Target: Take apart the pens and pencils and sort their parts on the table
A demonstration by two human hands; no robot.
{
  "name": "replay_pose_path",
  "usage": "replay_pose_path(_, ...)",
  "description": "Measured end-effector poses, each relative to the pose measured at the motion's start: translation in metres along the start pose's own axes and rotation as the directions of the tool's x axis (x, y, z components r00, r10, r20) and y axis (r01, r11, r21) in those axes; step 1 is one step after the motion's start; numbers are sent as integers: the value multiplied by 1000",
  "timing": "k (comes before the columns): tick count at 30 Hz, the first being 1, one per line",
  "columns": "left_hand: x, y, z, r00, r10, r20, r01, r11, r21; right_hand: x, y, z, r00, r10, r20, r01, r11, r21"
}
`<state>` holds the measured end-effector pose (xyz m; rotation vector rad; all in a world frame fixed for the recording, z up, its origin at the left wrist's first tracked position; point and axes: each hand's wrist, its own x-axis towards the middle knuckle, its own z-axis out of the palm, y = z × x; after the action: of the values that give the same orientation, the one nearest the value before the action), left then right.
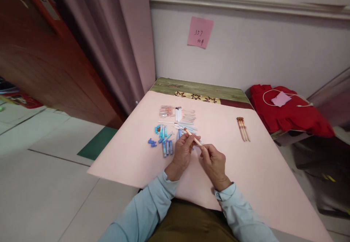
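A cream pen with a brown end (193,137) is held between both hands above the table. My left hand (182,152) is closed around its barrel near the brown end. My right hand (215,162) pinches the lower, paler end. Just left of my left hand lie blue pen barrels (167,148) and light blue ones (163,131). Small blue pieces (152,142) and turquoise pieces (156,129) sit beside them, with a brown piece (159,129) among the turquoise. Thin pale blue sticks (188,126) lie behind my hands, partly hidden.
Three cream pens with brown tops (243,129) lie side by side at the right of the pale tabletop (262,176). Farther back are white refills with dark tips (178,114), clear pinkish parts (167,111) and pale tubes (188,116). Red cloth (290,114) with a cable sits beyond the right edge.
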<state>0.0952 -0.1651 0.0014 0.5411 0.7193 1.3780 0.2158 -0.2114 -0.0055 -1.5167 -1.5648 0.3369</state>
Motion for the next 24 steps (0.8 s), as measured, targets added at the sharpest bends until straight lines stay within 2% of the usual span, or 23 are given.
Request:
replay_pose_path(5, 1, -4, -1, 999, 21, -34, -19, 999, 46, 0, 5, 2, 998, -14, 66, 21, 995, -102)
replay_pose_path(12, 0, -6, -1, 997, 39, -63, -35, 997, 75, -1, 3, 5, 995, -26, -94, 18, 996, -82)
replay_pose_path(17, -4, -5, 3, 997, 49, -56, -38, 984, 174, -3, 5, 5, 999, -30, -43, 24, 993, -116)
replay_pose_path(19, -1, 6, 3, 998, 61, -6, -57, 958, 280, -3, 5, 4, 999, -17, -37, 14, 995, -97)
replay_pose_path(21, 5, 28, -4, 991, 128, 50, -137, 904, 405, -3, 5, 4, 998, 0, -64, -5, 998, -68)
replay_pose_path(23, 15, 60, -18, 946, 322, 33, -287, 788, 545, -3, 5, 4, 995, 11, -95, -16, 998, -53)
replay_pose_path(24, 20, 77, -29, 908, 418, 22, -328, 676, 660, -3, 4, 4, 995, 11, -103, -17, 999, -52)
